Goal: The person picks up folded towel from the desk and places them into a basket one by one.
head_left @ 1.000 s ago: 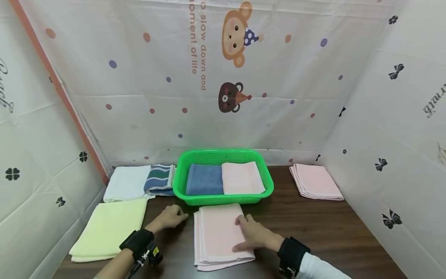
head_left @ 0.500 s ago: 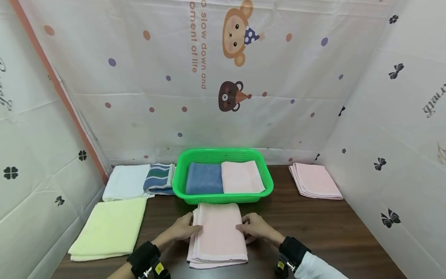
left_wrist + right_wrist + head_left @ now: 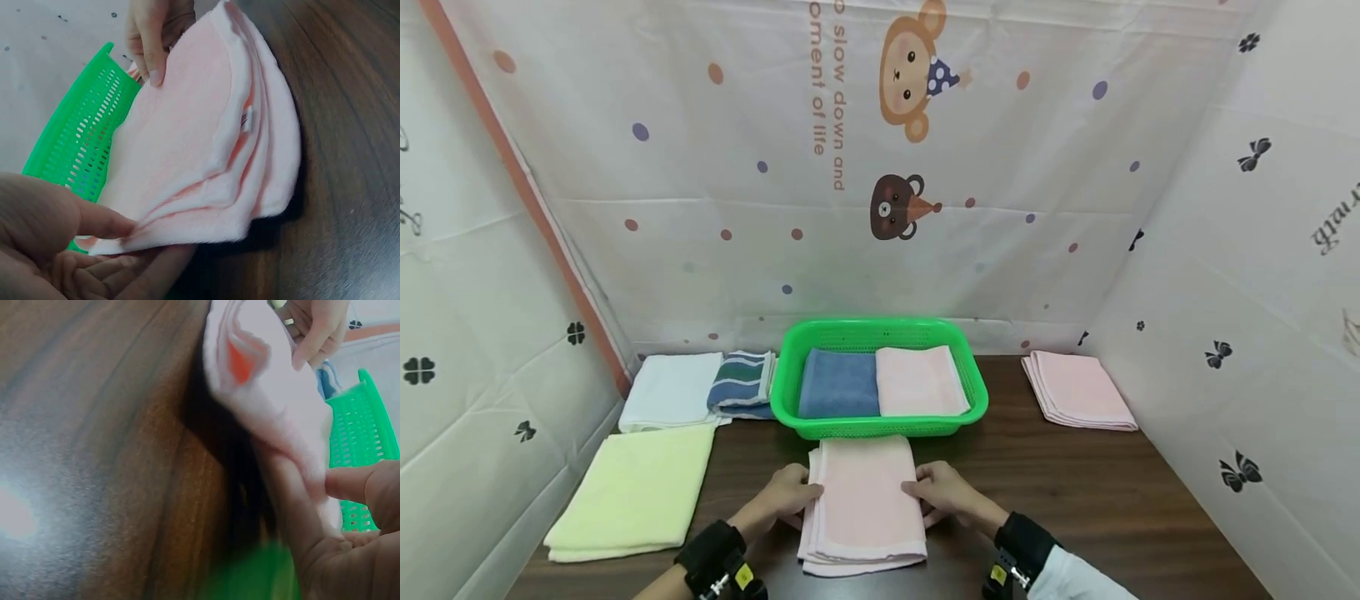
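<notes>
A folded pale pink towel is held between both hands in front of the green basket. My left hand pinches its left edge, thumb on top and fingers underneath. On the opposite edge my right hand grips the same way. The left wrist view shows the towel's stacked layers and a small white label. Seen from the right wrist, the towel sags over the fingers, with a dark shadow on the table below it. The green basket holds a folded blue towel and a pink towel side by side.
To the left lie a yellow towel, a white towel and a striped towel, all folded. Another pink towel sits at the back right of the wooden table. Printed sheets enclose the back and sides.
My left hand has come right onto the towel's left edge, and my right hand now grips the right edge instead of lying over it. The towel has shifted slightly left.
</notes>
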Demonstrator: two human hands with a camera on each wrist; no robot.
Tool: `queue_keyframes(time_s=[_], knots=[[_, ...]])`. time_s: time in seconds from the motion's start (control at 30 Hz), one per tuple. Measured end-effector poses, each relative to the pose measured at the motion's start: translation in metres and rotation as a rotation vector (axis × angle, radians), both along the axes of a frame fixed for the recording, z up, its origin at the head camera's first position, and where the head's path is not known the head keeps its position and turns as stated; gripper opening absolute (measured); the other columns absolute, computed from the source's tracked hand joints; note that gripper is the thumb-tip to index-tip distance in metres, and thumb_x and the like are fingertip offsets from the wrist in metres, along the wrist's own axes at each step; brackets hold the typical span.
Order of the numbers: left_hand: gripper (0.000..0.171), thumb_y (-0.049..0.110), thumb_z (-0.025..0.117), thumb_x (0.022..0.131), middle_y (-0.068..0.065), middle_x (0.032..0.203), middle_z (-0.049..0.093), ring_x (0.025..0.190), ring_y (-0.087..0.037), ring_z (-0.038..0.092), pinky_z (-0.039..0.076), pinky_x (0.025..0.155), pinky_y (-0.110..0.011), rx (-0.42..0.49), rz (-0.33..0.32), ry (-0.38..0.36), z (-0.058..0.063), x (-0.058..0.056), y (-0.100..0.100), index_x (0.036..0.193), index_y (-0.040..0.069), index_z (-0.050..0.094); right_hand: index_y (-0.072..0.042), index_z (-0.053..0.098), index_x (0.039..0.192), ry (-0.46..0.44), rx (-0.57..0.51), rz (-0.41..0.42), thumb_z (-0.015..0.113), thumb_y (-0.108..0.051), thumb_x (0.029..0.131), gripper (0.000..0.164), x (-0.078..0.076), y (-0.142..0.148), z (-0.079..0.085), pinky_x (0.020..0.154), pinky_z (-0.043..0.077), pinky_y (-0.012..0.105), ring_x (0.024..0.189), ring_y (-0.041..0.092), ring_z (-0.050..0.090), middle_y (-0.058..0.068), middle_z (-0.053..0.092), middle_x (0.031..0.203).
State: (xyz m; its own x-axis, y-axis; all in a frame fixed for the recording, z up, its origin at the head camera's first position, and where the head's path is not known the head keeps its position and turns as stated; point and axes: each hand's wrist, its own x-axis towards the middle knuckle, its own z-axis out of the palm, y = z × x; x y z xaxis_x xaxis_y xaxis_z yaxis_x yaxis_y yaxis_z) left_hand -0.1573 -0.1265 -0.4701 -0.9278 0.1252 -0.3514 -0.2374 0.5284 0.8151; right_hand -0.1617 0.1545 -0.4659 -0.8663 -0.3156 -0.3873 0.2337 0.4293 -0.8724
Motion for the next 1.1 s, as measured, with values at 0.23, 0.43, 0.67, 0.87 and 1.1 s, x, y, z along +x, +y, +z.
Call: queue_keyframes(time_s=[0.23, 0.43, 0.67, 0.87, 1.1], knots=[[0.021, 0.016, 0.066, 0.096, -0.006, 0.076, 0.066, 0.065, -0.012, 0.062, 0.051, 0.058, -0.025, 0.054, -0.02, 0.014, -0.006, -0.001, 0.006, 0.103, -0.004, 0.069, 0.008, 0.062, 0.116, 0.013, -0.053, -0.004, 0.062, -0.016, 0.101, 0.027, 0.002, 0.003, -0.002, 0.055, 0.06, 0.027, 0.063, 0.01, 0.066, 0.003, 0.07, 0.076], [0.029, 0.011, 0.059, 0.099, -0.01, 0.095, 0.07, 0.081, -0.014, 0.066, 0.054, 0.067, -0.028, 0.15, -0.216, 0.12, 0.023, 0.015, -0.005, 0.119, -0.01, 0.064, 0.01, 0.06, 0.123, 0.05, -0.153, 0.032, 0.065, -0.015, 0.101, 0.034, 0.022, 0.005, 0.025, 0.058, 0.062, 0.032, 0.071, 0.014, 0.072, 0.008, 0.075, 0.083], [0.044, 0.013, 0.054, 0.104, -0.027, 0.112, 0.068, 0.089, -0.023, 0.072, 0.062, 0.072, -0.032, 0.233, -0.276, 0.307, 0.09, -0.003, -0.009, 0.14, -0.012, 0.048, 0.014, 0.054, 0.131, 0.2, -0.149, 0.061, 0.063, -0.015, 0.102, 0.042, -0.004, 0.001, 0.087, 0.063, 0.064, 0.043, 0.073, 0.017, 0.074, 0.022, 0.076, 0.097], [0.053, 0.01, 0.047, 0.107, -0.033, 0.134, 0.056, 0.104, -0.037, 0.069, 0.06, 0.091, -0.044, 0.135, -0.137, 0.267, 0.124, -0.088, -0.015, 0.156, -0.003, 0.031, 0.009, 0.05, 0.139, 0.196, -0.064, -0.006, 0.059, -0.017, 0.104, 0.043, -0.088, -0.023, 0.117, 0.068, 0.064, 0.035, 0.074, 0.013, 0.071, 0.018, 0.073, 0.096], [0.056, 0.0, 0.056, 0.093, -0.039, 0.146, 0.046, 0.127, -0.048, 0.053, 0.05, 0.107, -0.047, -0.256, -0.058, 0.25, 0.092, -0.174, -0.03, 0.143, -0.02, 0.041, 0.004, 0.062, 0.083, 0.136, 0.202, 0.005, 0.064, -0.008, 0.1, 0.021, -0.178, -0.078, 0.103, 0.069, 0.064, 0.042, 0.058, 0.023, 0.071, 0.014, 0.068, 0.068]])
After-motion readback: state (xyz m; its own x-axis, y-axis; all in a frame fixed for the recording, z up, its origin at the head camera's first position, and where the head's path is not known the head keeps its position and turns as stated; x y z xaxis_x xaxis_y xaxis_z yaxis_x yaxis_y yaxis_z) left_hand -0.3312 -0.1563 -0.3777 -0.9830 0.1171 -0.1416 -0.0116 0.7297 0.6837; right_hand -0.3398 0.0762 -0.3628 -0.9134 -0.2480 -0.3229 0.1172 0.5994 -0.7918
